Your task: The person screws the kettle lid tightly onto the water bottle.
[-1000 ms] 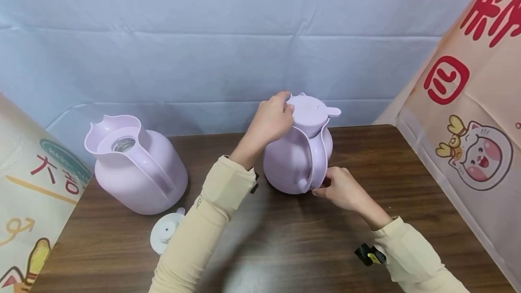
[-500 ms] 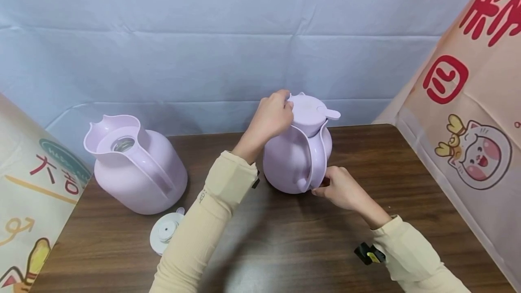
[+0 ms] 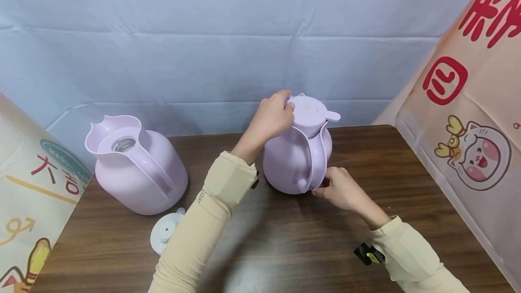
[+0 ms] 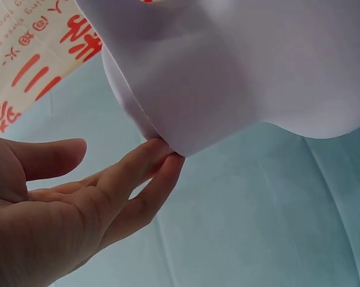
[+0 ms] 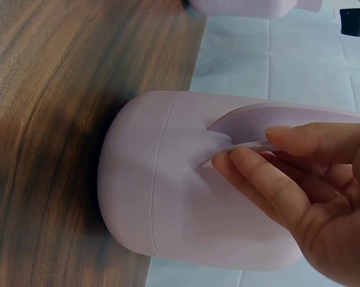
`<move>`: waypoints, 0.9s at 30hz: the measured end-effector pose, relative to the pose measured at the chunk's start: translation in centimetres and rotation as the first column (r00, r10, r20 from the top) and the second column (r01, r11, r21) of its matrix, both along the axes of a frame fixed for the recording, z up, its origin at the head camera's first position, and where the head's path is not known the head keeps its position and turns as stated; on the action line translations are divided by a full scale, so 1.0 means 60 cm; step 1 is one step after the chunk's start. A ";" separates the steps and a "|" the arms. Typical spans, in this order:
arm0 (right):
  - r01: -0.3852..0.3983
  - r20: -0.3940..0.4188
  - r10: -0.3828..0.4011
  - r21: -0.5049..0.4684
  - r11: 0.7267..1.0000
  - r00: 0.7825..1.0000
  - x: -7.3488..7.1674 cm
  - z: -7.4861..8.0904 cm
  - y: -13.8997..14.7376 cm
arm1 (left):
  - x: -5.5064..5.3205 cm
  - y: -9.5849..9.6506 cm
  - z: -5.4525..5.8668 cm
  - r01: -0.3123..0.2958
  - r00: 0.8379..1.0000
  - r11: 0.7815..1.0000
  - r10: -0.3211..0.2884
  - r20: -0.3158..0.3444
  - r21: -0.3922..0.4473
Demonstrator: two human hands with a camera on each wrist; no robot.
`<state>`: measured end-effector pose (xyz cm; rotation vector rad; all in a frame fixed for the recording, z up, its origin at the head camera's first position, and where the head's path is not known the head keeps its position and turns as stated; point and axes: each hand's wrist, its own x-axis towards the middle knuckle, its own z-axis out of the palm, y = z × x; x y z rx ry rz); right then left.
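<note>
A lilac thermos jug (image 3: 285, 166) stands upright on the wooden table, its lilac lid (image 3: 308, 112) in the mouth with the tab toward the right. How deeply the lid sits cannot be told. My left hand (image 3: 270, 119) is at the left side of the jug's top. In the left wrist view, extended fingertips of the left hand (image 4: 78, 209) touch the jug's rim (image 4: 180, 143), while the thumb stays apart. Low on the jug, my right hand (image 3: 343, 189) pinches the lower end of the handle (image 3: 319, 162) between thumb and fingers, as the right wrist view also shows.
To the left stands a second lilac thermos jug (image 3: 134, 180), its mouth uncovered. Before it lies a white-bottomed lid (image 3: 164, 229), upside down and partly behind my left sleeve. A pale cloth (image 3: 203, 58) hangs behind the table (image 3: 301, 248), with printed sheets at both sides.
</note>
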<state>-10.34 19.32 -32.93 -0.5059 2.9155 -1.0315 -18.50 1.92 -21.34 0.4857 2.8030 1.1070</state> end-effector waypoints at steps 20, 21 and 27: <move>0.004 -0.005 -0.004 0.011 1.000 1.000 0.000 0.000 0.000 | 0.006 0.000 -0.002 -0.024 0.997 0.998 0.019 -0.074 -0.063; 0.004 -0.006 -0.004 0.011 1.000 1.000 0.000 0.000 0.000 | 0.008 0.000 0.001 -0.023 0.998 0.997 0.019 -0.067 -0.067; 0.004 -0.014 -0.004 0.015 1.000 1.000 0.000 -0.001 -0.001 | 0.004 0.000 0.002 -0.013 0.996 0.995 0.004 -0.086 -0.094</move>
